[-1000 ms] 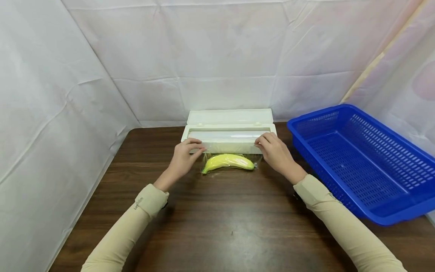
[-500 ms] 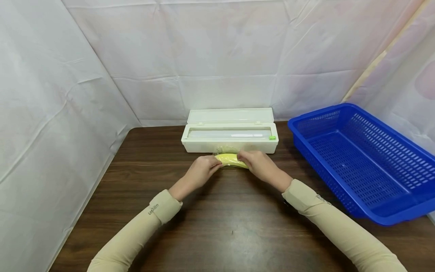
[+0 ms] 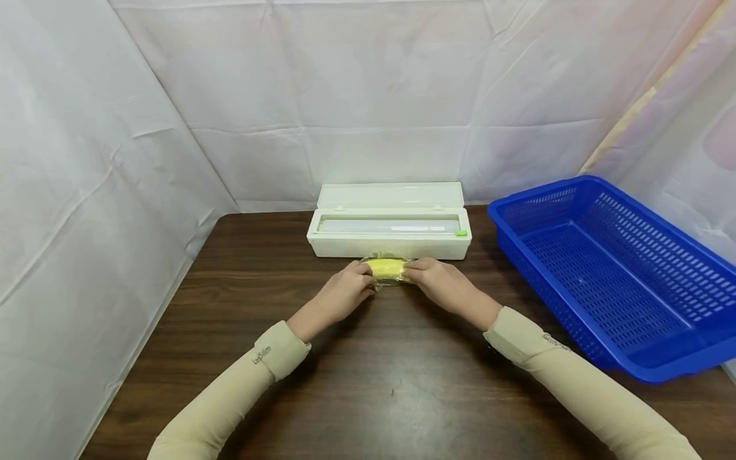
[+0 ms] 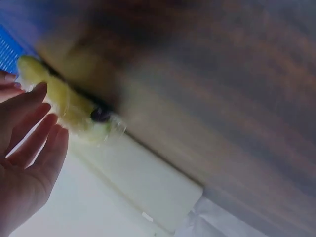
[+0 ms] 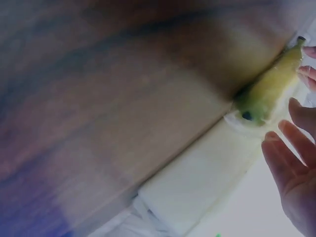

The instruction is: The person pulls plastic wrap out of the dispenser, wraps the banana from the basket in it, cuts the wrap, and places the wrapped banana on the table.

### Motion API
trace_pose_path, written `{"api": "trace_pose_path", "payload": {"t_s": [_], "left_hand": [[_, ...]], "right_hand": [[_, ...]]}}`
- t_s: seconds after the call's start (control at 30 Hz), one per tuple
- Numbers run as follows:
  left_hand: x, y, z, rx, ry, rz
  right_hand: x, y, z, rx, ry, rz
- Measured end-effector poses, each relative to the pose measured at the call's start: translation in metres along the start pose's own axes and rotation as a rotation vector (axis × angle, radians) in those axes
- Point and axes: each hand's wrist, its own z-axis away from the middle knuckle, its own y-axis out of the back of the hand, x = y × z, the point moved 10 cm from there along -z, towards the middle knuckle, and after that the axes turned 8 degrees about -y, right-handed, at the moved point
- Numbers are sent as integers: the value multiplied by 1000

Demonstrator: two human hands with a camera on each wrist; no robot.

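A yellow banana (image 3: 388, 269) in clear cling film lies lengthwise on the table, just in front of a white cling film dispenser (image 3: 391, 248). My left hand (image 3: 345, 289) holds the banana's left end with bent fingers, and my right hand (image 3: 441, 285) holds the right end. Both ends are largely hidden by the hands in the head view. Loose cling film (image 4: 118, 123) sticks out past one dark-tipped end in the left wrist view. The right wrist view shows the banana (image 5: 274, 84) beside the curved, spread fingers, its green end wrapped in film.
Behind the banana, the dispenser's lid (image 3: 391, 195) is raised, showing the film roll (image 3: 385, 227) and a green slider (image 3: 461, 233). A large blue plastic basket (image 3: 627, 281) stands on the right of the brown wooden table (image 3: 379, 383). White sheeting (image 3: 379, 96) hangs behind.
Both hands have come from the dispenser's front corners down and inward onto the banana's ends. The green slider is now uncovered. Over the last half second the hands have closed in farther round the banana.
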Motion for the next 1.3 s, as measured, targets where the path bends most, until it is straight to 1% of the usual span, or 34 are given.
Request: {"api": "trace_pose_path", "payload": {"t_s": [0.1,0.17,0.23,0.27,0.33,0.4,0.47,0.53,0.6,0.67,0.73,0.9,0.97,1.07,1.2,1.3], "left_hand": [[-6,12,1,47,23,19],[-13,22,1,105,57,39],[-22,31,-1,169,103,71],[-26,35,-2,195,124,94],[-35,37,-6,220,161,156],[-43,34,-10,207,199,212],[-49,29,-13,176,229,261],[-53,22,-15,137,255,286],[-57,17,-15,118,277,303],[-61,15,-15,117,293,318],[-63,15,-15,131,301,336],[-61,19,-10,191,276,366],[-56,20,-6,211,262,367],[-48,18,1,215,230,348],[-32,14,7,196,135,275],[-21,12,10,180,64,209]], "right_hand": [[1,14,-4,84,4,-48],[6,22,-10,110,-31,-87],[13,26,-18,93,-97,-113],[17,25,-22,67,-138,-117],[24,21,-29,-3,-211,-118],[29,14,-34,-76,-257,-104],[30,7,-37,-120,-268,-89],[30,1,-39,-134,-255,-79],[30,-1,-40,-132,-251,-84],[30,-1,-41,-127,-255,-109],[32,-1,-41,-126,-268,-138],[34,1,-38,-93,-273,-221],[34,1,-33,-77,-262,-257],[31,2,-25,-52,-222,-284],[24,1,-15,-31,-135,-261],[20,-2,-9,-52,-91,-232]]}}
